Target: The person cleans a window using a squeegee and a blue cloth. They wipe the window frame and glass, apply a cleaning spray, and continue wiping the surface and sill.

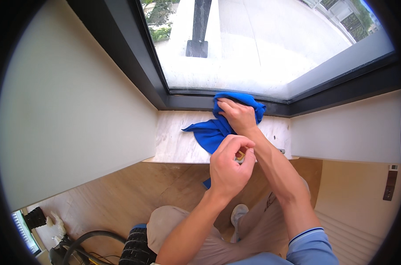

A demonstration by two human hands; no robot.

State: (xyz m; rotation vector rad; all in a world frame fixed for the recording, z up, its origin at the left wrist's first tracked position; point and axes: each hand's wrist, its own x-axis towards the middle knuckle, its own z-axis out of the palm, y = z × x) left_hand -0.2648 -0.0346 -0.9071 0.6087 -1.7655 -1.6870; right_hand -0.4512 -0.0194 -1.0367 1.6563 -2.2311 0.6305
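My right hand (239, 115) presses a blue cloth (209, 132) against the black lower frame of the window. The cloth is bunched under the fingers, and a loose corner spreads to the left over the marble sill (176, 137). Nearer to me, my left hand (229, 170) is curled, thumb and forefinger bent toward each other, beside my right forearm. A small yellow and grey thing (240, 156) shows inside its curl; most of it is hidden, so I cannot tell its kind. A small grey piece (281, 151) lies at the sill's front edge, right of my forearm.
The black window frame (189, 102) surrounds the glass pane (253, 57). Pale walls flank the sill on the left (76, 110) and right (342, 128). Below are a wooden floor (129, 190), a black ribbed object (138, 245) and a dark hose (92, 234) at lower left.
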